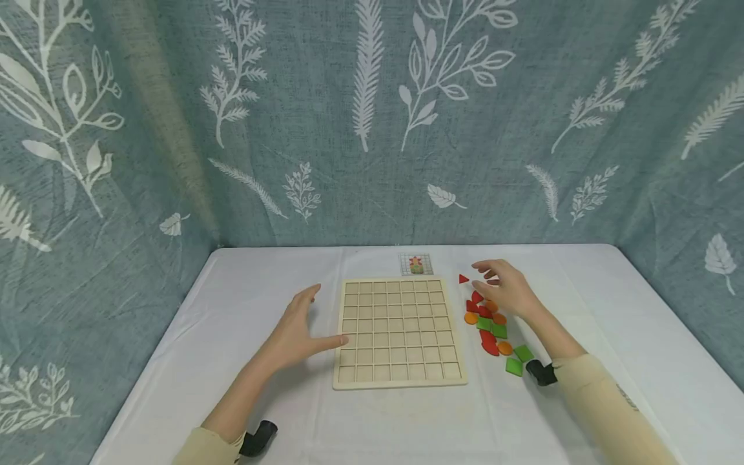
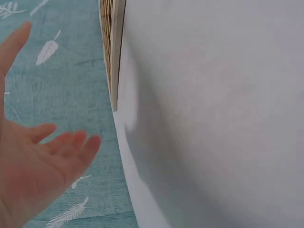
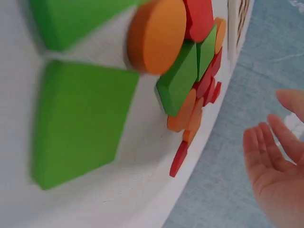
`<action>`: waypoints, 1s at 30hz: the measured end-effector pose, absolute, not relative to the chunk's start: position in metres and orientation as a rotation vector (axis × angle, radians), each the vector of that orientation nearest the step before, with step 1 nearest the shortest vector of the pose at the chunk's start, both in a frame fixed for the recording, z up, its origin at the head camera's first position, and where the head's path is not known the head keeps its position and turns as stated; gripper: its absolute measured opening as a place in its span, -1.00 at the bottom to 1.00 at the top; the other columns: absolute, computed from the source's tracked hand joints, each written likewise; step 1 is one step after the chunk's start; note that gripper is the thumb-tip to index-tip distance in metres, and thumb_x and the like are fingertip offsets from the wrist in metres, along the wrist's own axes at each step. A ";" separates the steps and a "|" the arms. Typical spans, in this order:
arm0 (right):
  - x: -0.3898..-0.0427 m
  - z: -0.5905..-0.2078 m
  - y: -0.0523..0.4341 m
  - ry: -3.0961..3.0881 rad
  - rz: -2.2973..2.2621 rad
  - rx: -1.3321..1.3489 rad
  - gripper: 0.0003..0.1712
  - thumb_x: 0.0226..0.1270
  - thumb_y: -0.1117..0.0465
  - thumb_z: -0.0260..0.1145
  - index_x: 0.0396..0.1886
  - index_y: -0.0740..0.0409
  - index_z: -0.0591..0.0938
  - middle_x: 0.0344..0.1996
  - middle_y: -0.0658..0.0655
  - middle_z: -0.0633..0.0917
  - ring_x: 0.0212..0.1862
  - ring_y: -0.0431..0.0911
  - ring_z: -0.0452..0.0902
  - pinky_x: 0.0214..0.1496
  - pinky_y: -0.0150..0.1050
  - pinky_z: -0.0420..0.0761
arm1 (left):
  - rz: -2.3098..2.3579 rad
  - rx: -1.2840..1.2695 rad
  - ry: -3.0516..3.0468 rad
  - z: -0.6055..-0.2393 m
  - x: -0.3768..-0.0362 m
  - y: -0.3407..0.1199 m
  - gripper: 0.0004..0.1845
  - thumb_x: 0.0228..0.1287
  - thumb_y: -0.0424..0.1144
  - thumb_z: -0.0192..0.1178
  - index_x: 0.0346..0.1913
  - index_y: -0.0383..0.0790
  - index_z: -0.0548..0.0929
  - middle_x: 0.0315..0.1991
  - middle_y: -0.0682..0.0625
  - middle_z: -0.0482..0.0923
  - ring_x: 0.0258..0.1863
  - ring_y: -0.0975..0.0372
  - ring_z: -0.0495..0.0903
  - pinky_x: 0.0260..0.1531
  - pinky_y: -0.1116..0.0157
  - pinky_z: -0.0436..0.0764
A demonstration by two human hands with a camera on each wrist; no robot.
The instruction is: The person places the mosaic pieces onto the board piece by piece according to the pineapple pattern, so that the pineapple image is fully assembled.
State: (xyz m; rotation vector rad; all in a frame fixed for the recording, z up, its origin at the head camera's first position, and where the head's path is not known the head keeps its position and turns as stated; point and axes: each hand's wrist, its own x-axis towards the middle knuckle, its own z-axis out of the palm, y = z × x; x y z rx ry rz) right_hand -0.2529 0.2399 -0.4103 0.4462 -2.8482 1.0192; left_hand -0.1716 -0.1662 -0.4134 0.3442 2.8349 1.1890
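A pale wooden grid board (image 1: 398, 332) lies flat in the middle of the white table. At its left side my left hand (image 1: 293, 336) spreads its fingers and holds nothing, the thumb overlapping the board's edge in the head view. To the board's right lies a loose group of flat red pieces (image 1: 489, 347), orange discs (image 1: 505, 349) and green squares (image 3: 83, 123). Over the far end of that group, my right hand (image 1: 507, 287) hovers with loosely bent fingers, nothing between them. A small red triangle (image 1: 463, 279) sits just left of its fingertips.
A small card (image 1: 415, 263) with a coloured picture on a grid lies behind the board. The white-covered table (image 1: 407, 426) ends at a blue-green curtain (image 1: 349, 194) with white leaf prints. Black wrist devices (image 1: 258, 439) are worn on both arms.
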 end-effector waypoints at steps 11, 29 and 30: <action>-0.289 -0.419 0.239 -3.019 1.038 0.472 -0.65 0.38 0.30 0.26 0.10 0.36 0.58 -0.07 0.31 0.62 0.01 0.19 0.54 -0.01 0.01 0.60 | 1.276 0.375 2.517 -0.425 -0.163 -0.168 0.19 -0.16 -0.05 0.60 0.49 -0.33 0.10 0.41 -0.25 0.17 0.29 -0.10 0.32 0.21 0.02 0.42; -0.302 -0.427 0.235 -3.131 0.992 0.404 -0.66 0.31 0.27 0.34 0.05 0.28 0.64 -0.32 0.12 0.62 -0.30 -0.03 0.45 -0.32 -0.23 0.51 | 1.053 0.547 2.561 -0.432 -0.161 -0.165 0.30 -0.32 -0.03 0.64 0.49 -0.42 0.08 0.38 -0.26 0.19 0.40 -0.14 0.08 0.34 -0.15 0.11; -0.302 -0.426 0.235 -3.133 0.993 0.394 -0.67 0.31 0.26 0.34 0.03 0.27 0.64 -0.33 0.11 0.61 -0.31 -0.03 0.44 -0.33 -0.23 0.50 | 1.051 0.546 2.559 -0.432 -0.162 -0.164 0.31 -0.32 -0.03 0.64 0.49 -0.42 0.08 0.38 -0.25 0.19 0.40 -0.13 0.08 0.34 -0.14 0.11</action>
